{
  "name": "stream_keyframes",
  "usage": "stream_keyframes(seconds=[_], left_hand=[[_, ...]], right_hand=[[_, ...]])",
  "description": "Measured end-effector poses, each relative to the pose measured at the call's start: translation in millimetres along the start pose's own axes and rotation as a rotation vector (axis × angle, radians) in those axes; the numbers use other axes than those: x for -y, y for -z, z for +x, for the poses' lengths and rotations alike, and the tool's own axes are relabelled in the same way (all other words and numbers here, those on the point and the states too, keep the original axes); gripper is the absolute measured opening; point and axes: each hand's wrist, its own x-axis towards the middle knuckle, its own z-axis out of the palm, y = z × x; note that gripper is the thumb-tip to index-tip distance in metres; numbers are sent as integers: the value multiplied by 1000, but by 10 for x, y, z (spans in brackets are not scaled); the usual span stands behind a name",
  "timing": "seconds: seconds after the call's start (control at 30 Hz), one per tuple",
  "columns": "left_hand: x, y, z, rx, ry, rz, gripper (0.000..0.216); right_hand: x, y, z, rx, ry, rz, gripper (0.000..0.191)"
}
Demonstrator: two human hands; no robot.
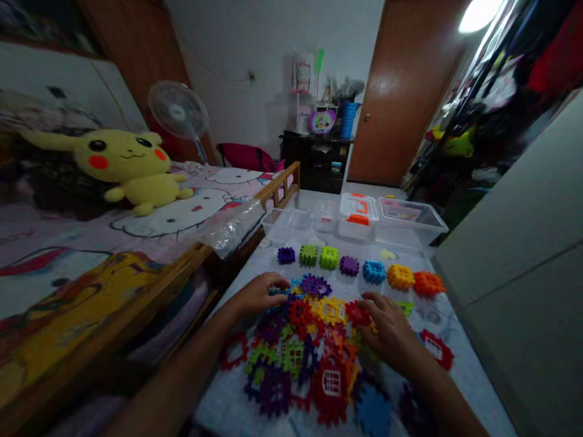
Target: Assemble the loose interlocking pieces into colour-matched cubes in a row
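dim bedroom, seen from a head camera. both of my hands are down on a loose pile of flat, toothed plastic tiles (pixel 310 352) spread on a white-covered counter (pixel 471 388) beside a bed (pixel 91 255).

i judge the step in hand to be picking through the pile. my left hand (pixel 257 293) rests at its far left edge, fingers curled over a blue tile (pixel 279 292). i cannot tell whether its grip has closed on that piece or only touches it. my right hand (pixel 387 328) lies palm down on the pile's right side, its grip loose and holding nothing, fingertips on a red tile (pixel 357 314).

lifting one piece, by my judgement, calls for a pinch on a single edge, since the tiles overlap and their teeth may catch on neighbours.

the tiles are square frames with notched rims, in red, purple, green, yellow, blue and orange. just beyond the pile stands a row of seven built cubes (pixel 359 268), one colour each. clear plastic boxes (pixel 410 220) sit behind them. a yellow plush toy (pixel 132 167) lies on the bed.
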Motion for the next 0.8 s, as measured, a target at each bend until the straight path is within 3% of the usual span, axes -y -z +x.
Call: stream_keyframes(seconds=[0.3,0.5,0.63,0.8], left_hand=[[-71,-151,47,22,-67,152,16],[-105,-191,52,-22,-88,169,10],[-157,-250,49,-48,-43,195,10],[-247,-242,35,-111,-31,165,16]], right_hand=[[253,115,-40,213,57,76,22],[329,-40,466,195,34,99,27],[373,-241,827,156,-81,80,33],[420,-461,1006,126,-185,115,44]])
